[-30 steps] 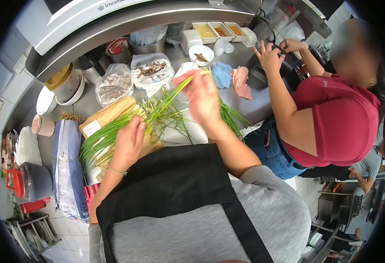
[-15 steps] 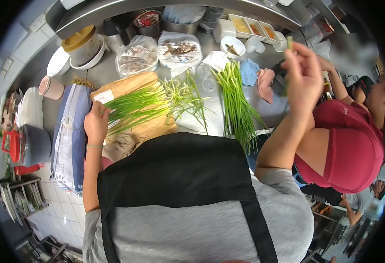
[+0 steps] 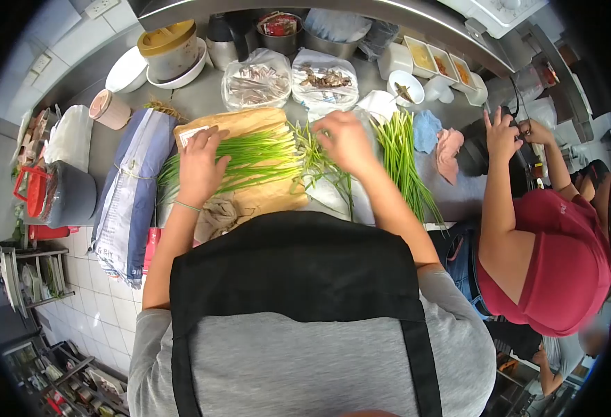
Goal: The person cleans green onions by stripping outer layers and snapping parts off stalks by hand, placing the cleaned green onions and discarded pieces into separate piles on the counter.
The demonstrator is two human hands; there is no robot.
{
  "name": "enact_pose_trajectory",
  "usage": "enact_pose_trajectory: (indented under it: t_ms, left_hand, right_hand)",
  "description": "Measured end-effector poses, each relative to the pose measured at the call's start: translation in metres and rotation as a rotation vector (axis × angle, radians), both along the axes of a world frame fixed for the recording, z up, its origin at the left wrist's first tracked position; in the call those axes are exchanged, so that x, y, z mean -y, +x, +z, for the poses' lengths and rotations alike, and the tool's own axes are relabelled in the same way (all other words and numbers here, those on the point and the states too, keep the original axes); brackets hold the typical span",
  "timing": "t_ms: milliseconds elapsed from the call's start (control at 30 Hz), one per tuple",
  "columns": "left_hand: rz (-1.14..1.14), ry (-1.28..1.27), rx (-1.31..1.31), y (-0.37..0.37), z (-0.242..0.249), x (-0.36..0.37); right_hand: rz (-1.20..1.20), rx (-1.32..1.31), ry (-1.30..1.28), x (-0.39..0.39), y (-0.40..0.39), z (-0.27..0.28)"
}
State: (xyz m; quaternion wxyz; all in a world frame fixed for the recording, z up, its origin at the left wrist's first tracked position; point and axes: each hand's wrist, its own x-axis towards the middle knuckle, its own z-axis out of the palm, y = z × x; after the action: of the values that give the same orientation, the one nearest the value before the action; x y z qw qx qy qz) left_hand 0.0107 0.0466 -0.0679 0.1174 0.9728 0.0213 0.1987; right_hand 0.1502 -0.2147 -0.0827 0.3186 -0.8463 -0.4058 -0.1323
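Observation:
A loose bundle of long green chives (image 3: 257, 147) lies across a flattened brown paper bag (image 3: 271, 201), its pale ends pointing right. On the leafy left side of the bundle rests my left hand (image 3: 202, 165), open, fingers spread over the stalks. My right hand (image 3: 348, 142) is at the small heap of chive trimmings (image 3: 312, 160), its fingers curled inward; what they hold, if anything, is hidden. Right of that hand lies a second bunch of chives (image 3: 404, 156), its green tips hanging toward the counter's front edge.
A long blue-and-white sack (image 3: 128, 184) lies left of the paper bag. Behind are two plastic bags of food, one a bag of dark pieces (image 3: 326, 80), and a white bowl (image 3: 405, 89). Blue cloth (image 3: 426, 132) and pink cloth (image 3: 449, 153) lie right. A co-worker in red (image 3: 563, 257) stands close by.
My right hand has come down from its raised place at the right to the trimmings. My left hand now lies flatter on the chives. The view has shifted, and the co-worker's hands show more.

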Motion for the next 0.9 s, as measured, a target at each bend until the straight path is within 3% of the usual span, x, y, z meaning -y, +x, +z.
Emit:
enact_pose_trajectory:
  t_ms: [133, 300, 500, 700, 867, 900]
  left_hand:
    - [-0.002, -0.076, 0.048, 0.002, 0.001, 0.003]
    - [0.032, -0.062, 0.075, -0.006, 0.0, -0.004]
    - [-0.011, -0.096, 0.048, 0.003, 0.007, 0.003]
    - [-0.117, -0.188, 0.11, 0.031, 0.022, 0.029]
    - [-0.276, -0.346, -0.008, 0.045, 0.024, 0.042]
    - [-0.275, -0.471, -0.054, 0.042, 0.031, 0.049]
  right_hand:
    - [0.081, -0.032, -0.06, -0.052, 0.014, -0.02]
    - [0.107, -0.063, -0.318, -0.079, 0.032, -0.037]
    - [0.107, -0.033, -0.306, -0.077, 0.03, -0.035]
    - [0.136, -0.126, -0.029, -0.056, 0.028, -0.009]
    - [0.172, -0.658, 0.334, -0.036, 0.005, 0.03]
    - [0.188, -0.743, 0.423, -0.03, 0.001, 0.035]
